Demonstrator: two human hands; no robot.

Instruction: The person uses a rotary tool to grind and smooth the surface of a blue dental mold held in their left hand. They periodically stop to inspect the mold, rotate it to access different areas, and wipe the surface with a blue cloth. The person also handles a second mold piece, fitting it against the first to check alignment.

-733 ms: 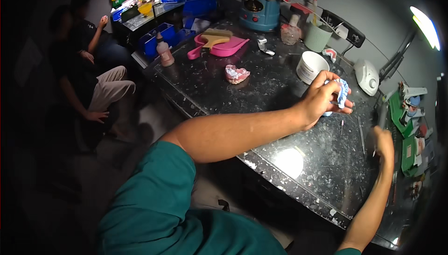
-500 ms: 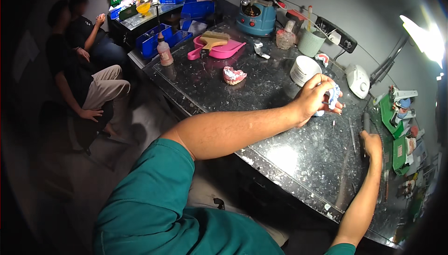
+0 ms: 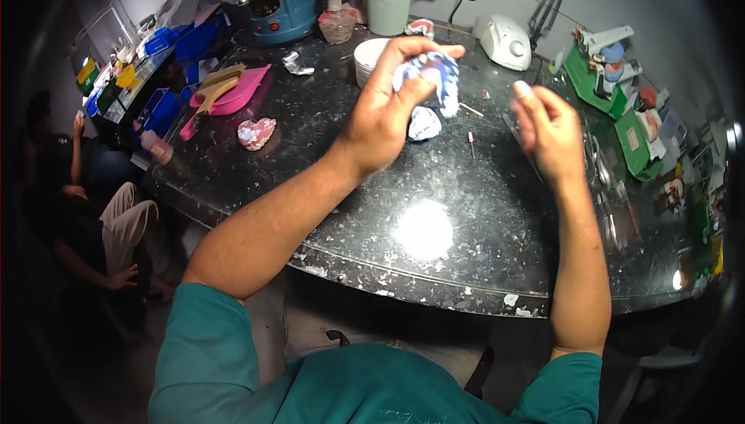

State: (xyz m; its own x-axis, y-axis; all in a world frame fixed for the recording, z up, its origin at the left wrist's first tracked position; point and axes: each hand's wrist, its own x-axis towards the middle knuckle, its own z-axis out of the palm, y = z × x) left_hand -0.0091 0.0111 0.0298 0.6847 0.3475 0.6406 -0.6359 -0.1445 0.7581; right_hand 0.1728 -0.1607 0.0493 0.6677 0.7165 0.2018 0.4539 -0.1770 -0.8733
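My left hand (image 3: 392,102) is closed on a blue-and-white dental impression (image 3: 446,86), an arch-shaped piece held up above the black workbench (image 3: 365,214). Just below it lies a pale blue-white lump (image 3: 424,123). My right hand (image 3: 552,129) is raised to the right of the impression, apart from it. Its fingers are curled together, and anything between them is too small or hidden to name. Under and between the hands lie a small pink-headed bur (image 3: 471,138) and a thin stick-like piece (image 3: 470,110). A pink-and-white dental cast (image 3: 256,133) rests farther left.
A pink dustpan (image 3: 240,92) with a brush stands left; a white tub (image 3: 368,59) is behind my left hand. At the back are a blue machine (image 3: 283,16), a green cup (image 3: 388,12) and a white control unit (image 3: 504,42). Green trays (image 3: 590,86) line the right; people sit far left.
My view has turned to the right. My right hand has lifted off the dark handpiece and come up toward the impression. My left hand still holds the impression, with its blue inner side now more visible.
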